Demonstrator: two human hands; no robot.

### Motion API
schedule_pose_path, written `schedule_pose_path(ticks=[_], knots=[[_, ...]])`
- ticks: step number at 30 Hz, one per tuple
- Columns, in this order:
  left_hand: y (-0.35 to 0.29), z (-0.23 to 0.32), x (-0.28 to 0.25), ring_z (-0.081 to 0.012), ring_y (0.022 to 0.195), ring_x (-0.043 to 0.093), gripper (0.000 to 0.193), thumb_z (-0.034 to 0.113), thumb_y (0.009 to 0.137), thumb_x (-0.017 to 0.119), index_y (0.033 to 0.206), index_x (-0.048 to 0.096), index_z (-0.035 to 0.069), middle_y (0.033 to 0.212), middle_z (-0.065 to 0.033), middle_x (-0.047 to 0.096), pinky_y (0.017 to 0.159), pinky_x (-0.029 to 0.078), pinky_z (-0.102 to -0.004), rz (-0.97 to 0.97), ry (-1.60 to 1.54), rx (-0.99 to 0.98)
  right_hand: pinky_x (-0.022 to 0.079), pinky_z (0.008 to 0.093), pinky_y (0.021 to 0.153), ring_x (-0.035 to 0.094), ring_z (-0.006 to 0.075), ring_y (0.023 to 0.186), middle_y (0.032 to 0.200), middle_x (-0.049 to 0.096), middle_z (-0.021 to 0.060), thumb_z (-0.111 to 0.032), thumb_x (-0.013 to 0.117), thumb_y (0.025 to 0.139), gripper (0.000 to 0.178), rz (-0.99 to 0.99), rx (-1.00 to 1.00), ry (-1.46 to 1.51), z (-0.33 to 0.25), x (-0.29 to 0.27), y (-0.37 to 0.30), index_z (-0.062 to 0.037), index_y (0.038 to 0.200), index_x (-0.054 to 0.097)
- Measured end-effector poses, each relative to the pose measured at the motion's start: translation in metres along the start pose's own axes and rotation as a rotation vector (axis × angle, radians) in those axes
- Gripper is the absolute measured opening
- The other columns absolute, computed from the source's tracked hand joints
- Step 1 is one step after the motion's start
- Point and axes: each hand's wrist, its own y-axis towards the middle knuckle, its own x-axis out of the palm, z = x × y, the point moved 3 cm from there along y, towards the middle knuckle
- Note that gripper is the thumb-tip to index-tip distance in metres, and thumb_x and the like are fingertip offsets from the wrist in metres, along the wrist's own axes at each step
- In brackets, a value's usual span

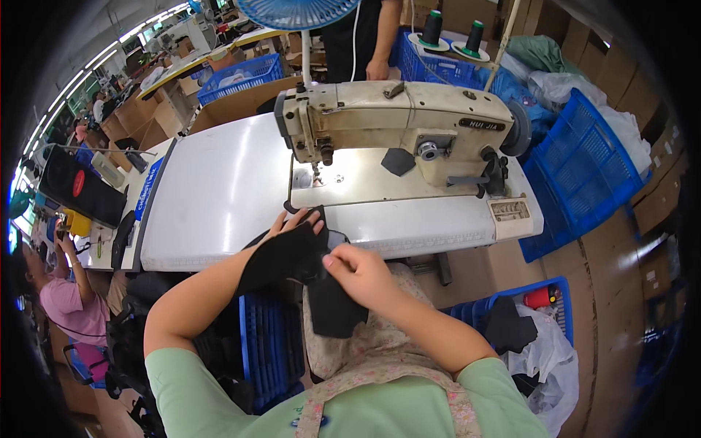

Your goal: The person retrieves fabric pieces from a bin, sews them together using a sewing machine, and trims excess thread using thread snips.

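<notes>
A black fabric piece (285, 257) hangs over the front edge of the sewing machine table, its lower part draped above my lap. My left hand (298, 220) is at its upper end by the table edge, fingertips showing over the cloth and the palm hidden behind it. With fingers curled, my right hand (358, 271) pinches the right side of the same piece. A small grey patch shows between the hands. Beyond them stands the cream sewing machine (380, 113), its needle area a little above my left hand. A small dark fabric cutout (398, 162) lies on the machine bed.
Blue crates stand at the right (584, 175), by my right elbow (566, 299) and below my left arm (266, 343). Thread cones (432, 31) and a blue fan (296, 11) are behind the machine. One person stands there; another in pink (73, 303) works at far left.
</notes>
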Motion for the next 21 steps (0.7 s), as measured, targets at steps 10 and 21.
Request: schedule_pose_path(ticks=[10, 21], knots=[[0.038, -0.03, -0.027, -0.0321, 0.133, 0.042, 0.054, 0.031, 0.084, 0.056, 0.136, 0.049, 0.021, 0.148, -0.008, 0.04, 0.106, 0.037, -0.0526, -0.16, 0.166, 0.085, 0.05, 0.0404, 0.072, 0.066, 0.0327, 0.081, 0.083, 0.067, 0.0187, -0.058, 0.05, 0.092, 0.058, 0.146, 0.242, -0.213, 0.087, -0.103, 0.094, -0.0036, 0.106, 0.061], [0.023, -0.041, -0.014, -0.032, 0.129, 0.044, 0.067, 0.027, 0.084, 0.059, 0.145, 0.037, 0.013, 0.142, -0.0163, 0.043, 0.107, 0.041, -0.041, -0.216, -0.055, -0.038, 0.051, 0.0425, 0.081, 0.057, 0.0325, 0.101, 0.107, 0.058, 0.0134, -0.037, 0.064, 0.085, 0.035, 0.261, 0.101, -0.807, 0.114, -0.096, 0.135, -0.0045, 0.098, 0.065]])
